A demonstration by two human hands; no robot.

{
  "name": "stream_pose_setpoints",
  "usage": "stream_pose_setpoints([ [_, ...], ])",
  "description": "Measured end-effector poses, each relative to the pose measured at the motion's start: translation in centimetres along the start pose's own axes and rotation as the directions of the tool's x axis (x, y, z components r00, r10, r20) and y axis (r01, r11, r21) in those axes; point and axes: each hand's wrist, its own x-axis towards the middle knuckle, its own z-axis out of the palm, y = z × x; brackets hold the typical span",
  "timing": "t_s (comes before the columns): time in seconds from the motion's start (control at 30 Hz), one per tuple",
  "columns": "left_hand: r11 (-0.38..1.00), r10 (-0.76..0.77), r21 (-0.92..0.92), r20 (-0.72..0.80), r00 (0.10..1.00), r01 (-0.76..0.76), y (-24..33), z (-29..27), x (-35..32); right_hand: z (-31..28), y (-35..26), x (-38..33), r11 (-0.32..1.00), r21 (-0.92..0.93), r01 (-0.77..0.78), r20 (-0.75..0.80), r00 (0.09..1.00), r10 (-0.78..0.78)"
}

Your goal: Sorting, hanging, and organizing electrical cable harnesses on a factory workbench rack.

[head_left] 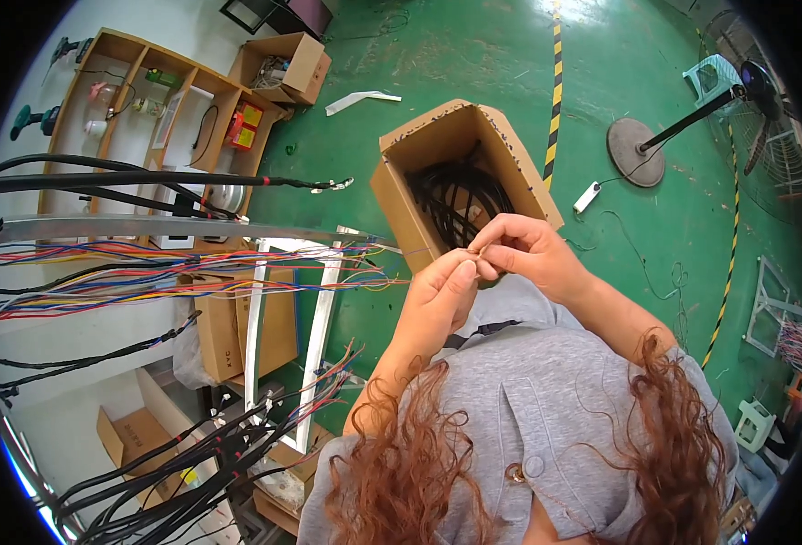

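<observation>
My left hand (445, 292) is closed, thumb and forefinger pinched together in front of my chest. My right hand (530, 259) meets it with its own pinch, and the fingertips of both touch. Between them is what looks like the end of a thin wire, mostly covered by the fingers. Left of my hands, a bundle of thin coloured wires (192, 263) in red, blue, yellow and white stretches along a metal rail (147, 227). Its loose ends reach close to my left hand. Just beyond my hands stands an open cardboard box (401, 218) with coiled black cables (460, 195) inside.
Thick black cables (128, 182) hang above the bundle, and more with split ends (201, 445) hang below. A white frame (324, 336) stands beneath. Wooden shelves (119, 64) line the left wall. Right, on the green floor, are a standing fan (637, 153) and a power strip (587, 197).
</observation>
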Motion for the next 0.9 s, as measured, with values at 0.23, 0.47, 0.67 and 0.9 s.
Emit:
stream_pose_setpoints([
  [0.23,0.943,-0.04,-0.327,0.067,0.997,0.06,-0.3,-0.1,0.3,-0.2,0.6,0.1,0.975,-0.006,0.222,0.104,0.97,-0.22],
  [0.47,0.923,-0.091,-0.359,0.143,0.986,0.137,0.2,-0.6,0.3,-0.1,-0.4,0.3,0.958,-0.118,0.261,0.157,0.958,-0.241],
  [0.67,0.995,-0.067,0.069,-0.044,0.997,0.07,0.6,0.1,0.3,-0.1,-1.0,0.6,0.651,-0.582,0.487,0.258,0.87,-0.42],
  [0.9,0.396,0.567,0.865,0.033,0.823,-0.307,-0.3,-1.1,1.1,0.1,0.2,0.9,0.304,-0.795,0.526,0.297,0.773,-0.561],
])
